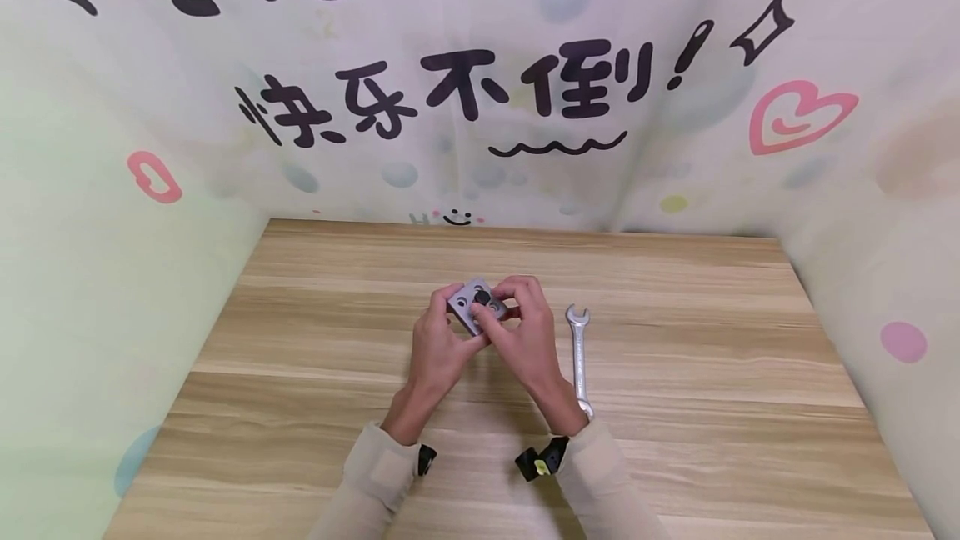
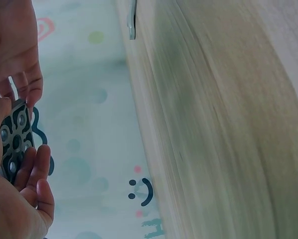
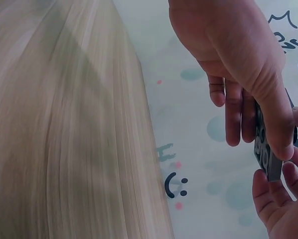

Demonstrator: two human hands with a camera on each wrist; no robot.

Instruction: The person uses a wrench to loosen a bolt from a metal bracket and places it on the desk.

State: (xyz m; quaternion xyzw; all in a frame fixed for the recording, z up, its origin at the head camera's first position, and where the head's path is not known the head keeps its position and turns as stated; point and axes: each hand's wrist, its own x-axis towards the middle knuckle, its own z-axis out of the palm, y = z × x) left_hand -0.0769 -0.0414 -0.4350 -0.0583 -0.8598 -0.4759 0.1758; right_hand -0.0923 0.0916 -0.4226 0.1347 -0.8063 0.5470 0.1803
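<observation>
A square grey metal plate (image 1: pixel 465 312) with several round holes is held up between both hands in the head view. At its middle sits a black knob-like piece (image 1: pixel 482 297). My left hand (image 1: pixel 438 346) grips the plate by its left and lower edges, its thumb lying along one face in the right wrist view. My right hand (image 1: pixel 528 335) has its thumb right at the black piece and its other fingers curled by the plate's right corner. The plate's underside (image 2: pixel 15 142), with dark recesses between ringed holes, shows in the left wrist view.
An open-end wrench (image 1: pixel 578 357) lies lengthwise on the wood-grain table (image 1: pixel 712 373), just right of my right forearm, which hides its near end. A printed cloth wall (image 1: pixel 525 182) stands behind the table's far edge, with more walls at both sides.
</observation>
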